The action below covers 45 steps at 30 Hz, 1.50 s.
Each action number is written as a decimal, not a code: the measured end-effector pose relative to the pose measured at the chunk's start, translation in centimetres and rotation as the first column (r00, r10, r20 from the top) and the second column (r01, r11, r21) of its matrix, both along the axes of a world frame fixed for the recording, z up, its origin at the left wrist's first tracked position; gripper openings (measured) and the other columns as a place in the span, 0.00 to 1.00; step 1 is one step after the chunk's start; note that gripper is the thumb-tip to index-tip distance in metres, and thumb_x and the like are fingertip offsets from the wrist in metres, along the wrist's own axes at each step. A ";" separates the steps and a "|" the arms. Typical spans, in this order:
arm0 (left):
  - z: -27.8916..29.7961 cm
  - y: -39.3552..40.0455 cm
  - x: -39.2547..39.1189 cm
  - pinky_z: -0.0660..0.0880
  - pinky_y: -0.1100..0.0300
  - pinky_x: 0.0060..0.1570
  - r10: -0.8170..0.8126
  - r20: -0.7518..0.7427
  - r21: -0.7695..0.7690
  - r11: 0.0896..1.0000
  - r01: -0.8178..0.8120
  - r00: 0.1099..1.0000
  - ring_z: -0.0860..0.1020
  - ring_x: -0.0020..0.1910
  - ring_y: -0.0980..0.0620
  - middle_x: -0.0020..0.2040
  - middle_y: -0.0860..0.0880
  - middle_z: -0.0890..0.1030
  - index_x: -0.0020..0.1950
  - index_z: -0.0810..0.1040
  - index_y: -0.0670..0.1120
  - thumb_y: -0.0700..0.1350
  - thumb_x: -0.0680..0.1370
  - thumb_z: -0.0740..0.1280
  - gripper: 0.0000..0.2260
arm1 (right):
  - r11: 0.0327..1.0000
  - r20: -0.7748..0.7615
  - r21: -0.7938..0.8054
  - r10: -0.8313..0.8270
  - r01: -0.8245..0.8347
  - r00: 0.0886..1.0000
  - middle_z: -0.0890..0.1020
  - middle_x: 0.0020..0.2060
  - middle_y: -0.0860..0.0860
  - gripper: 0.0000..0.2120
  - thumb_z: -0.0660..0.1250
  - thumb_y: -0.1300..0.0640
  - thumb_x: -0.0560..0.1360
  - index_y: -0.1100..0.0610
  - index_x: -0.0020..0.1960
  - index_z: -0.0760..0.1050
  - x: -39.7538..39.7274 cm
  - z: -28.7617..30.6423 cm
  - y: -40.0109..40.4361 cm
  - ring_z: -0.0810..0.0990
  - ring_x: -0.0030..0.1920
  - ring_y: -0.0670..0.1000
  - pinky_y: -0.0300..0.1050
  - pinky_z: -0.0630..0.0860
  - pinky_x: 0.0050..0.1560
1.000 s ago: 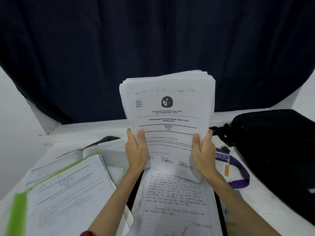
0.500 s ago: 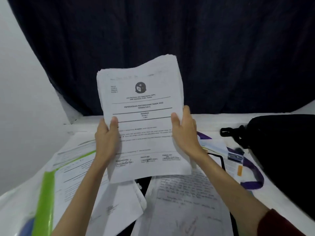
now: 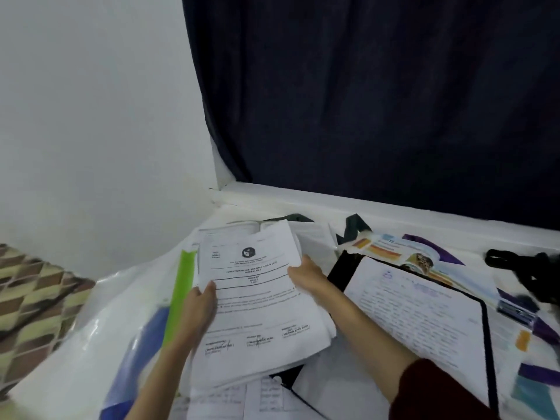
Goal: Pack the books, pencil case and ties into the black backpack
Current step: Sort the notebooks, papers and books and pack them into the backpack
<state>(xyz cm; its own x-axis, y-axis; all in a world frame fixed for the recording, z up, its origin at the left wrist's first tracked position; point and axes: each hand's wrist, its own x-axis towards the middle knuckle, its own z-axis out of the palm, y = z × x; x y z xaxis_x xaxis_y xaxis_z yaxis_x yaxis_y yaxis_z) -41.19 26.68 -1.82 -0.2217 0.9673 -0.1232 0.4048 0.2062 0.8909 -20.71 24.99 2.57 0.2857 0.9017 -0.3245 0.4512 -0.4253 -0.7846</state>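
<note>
Thick stack of white printed exam papers (image 3: 257, 301) lies low over the left part of the white table (image 3: 303, 204), atop other sheets; left hand (image 3: 198, 310) grips its left edge, thumb on top; right hand (image 3: 309, 277) grips its right edge, fingers curled round it; lime-green folder spine (image 3: 181, 295) just left of the stack; black-edged clipboard with a handwritten sheet (image 3: 421, 325) to the right; black backpack strap (image 3: 527, 268) at far right edge; dark navy curtain (image 3: 378, 101) behind.
</note>
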 end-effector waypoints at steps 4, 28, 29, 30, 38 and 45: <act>0.8 -0.3 0.2 0.65 0.61 0.32 0.027 0.075 -0.013 1.000 -0.026 0.997 0.71 0.33 0.50 0.32 0.47 0.72 0.34 0.70 0.43 0.44 0.82 0.59 0.16 | 0.999 -0.240 0.026 -0.023 0.030 0.971 0.74 0.63 0.53 0.20 0.59 0.61 0.78 0.58 0.69 0.63 0.1 0.3 0.0 0.74 0.57 0.53 0.44 0.73 0.55; 2.1 -3.9 21.9 0.66 0.62 0.55 -0.643 0.047 -0.037 0.763 0.645 0.764 0.73 0.63 0.46 0.62 0.50 0.74 0.67 0.70 0.37 0.51 0.82 0.58 0.21 | 0.768 -0.372 0.146 -0.542 0.624 0.754 0.69 0.69 0.54 0.27 0.66 0.61 0.77 0.61 0.73 0.60 20.2 -0.1 -15.6 0.70 0.66 0.56 0.48 0.68 0.64; 1.8 -4.1 22.4 0.65 0.62 0.53 -0.644 0.011 -0.045 0.764 0.644 0.765 0.73 0.63 0.46 0.63 0.48 0.74 0.67 0.70 0.37 0.51 0.82 0.58 0.20 | 0.767 -0.350 0.150 -0.549 0.624 0.759 0.72 0.66 0.52 0.23 0.66 0.61 0.77 0.58 0.70 0.64 20.5 -0.7 -16.1 0.73 0.64 0.56 0.48 0.69 0.63; 1.5 -4.0 22.7 0.65 0.62 0.51 -0.649 -0.011 -0.044 0.760 0.648 0.760 0.73 0.61 0.46 0.63 0.46 0.75 0.66 0.71 0.37 0.51 0.82 0.57 0.20 | 0.768 -0.317 0.156 -0.556 0.621 0.768 0.76 0.61 0.51 0.17 0.66 0.60 0.77 0.56 0.65 0.69 20.6 -1.0 -16.4 0.75 0.59 0.55 0.48 0.72 0.60; 2.0 -3.4 22.7 0.68 0.61 0.50 -0.656 0.037 0.086 0.754 0.651 0.754 0.75 0.53 0.52 0.58 0.49 0.77 0.60 0.74 0.44 0.50 0.82 0.58 0.13 | 0.755 -0.233 0.321 -0.522 0.571 0.821 0.81 0.48 0.51 0.03 0.65 0.63 0.77 0.57 0.48 0.74 19.6 0.6 -16.0 0.78 0.44 0.48 0.39 0.72 0.40; 9.9 -4.5 21.7 0.75 0.71 0.46 -0.782 0.262 0.549 0.602 0.579 0.565 0.79 0.53 0.64 0.56 0.59 0.79 0.60 0.71 0.55 0.48 0.82 0.59 0.08 | 0.565 -0.423 0.646 -0.295 0.514 0.856 0.83 0.51 0.47 0.09 0.62 0.62 0.79 0.51 0.56 0.73 19.0 5.8 -16.1 0.82 0.51 0.45 0.41 0.80 0.50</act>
<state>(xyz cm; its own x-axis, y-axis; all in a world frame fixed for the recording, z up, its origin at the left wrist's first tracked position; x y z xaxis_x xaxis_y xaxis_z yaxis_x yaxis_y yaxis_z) -19.46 22.22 8.11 0.5074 0.7756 0.3756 -0.1755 -0.3337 0.9262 -1.70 8.86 8.41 0.6924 0.6748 0.2553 0.1299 0.2314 -0.9641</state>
